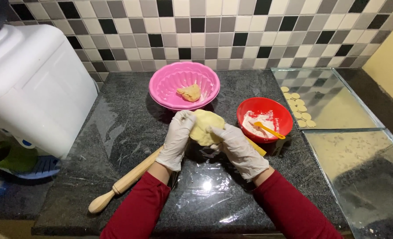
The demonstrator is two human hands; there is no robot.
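Both hands wear white gloves and red sleeves. My left hand (177,138) and my right hand (237,148) together hold a flattened piece of yellow dough (206,125) just above the dark counter. A wooden rolling pin (125,180) lies on the counter under my left forearm, its far end showing by my right wrist. Behind the dough stands a pink bowl (170,84) with a smaller lump of dough (189,92) inside. To the right sits a red bowl (276,113) of white flour with an orange spoon (269,130) in it.
Clear plastic film (205,186) covers the counter in front of me. Two glass trays lie at the right; the far one (338,102) holds several small round dough discs (299,109). A large white appliance (33,84) stands at the left. A tiled wall runs behind.
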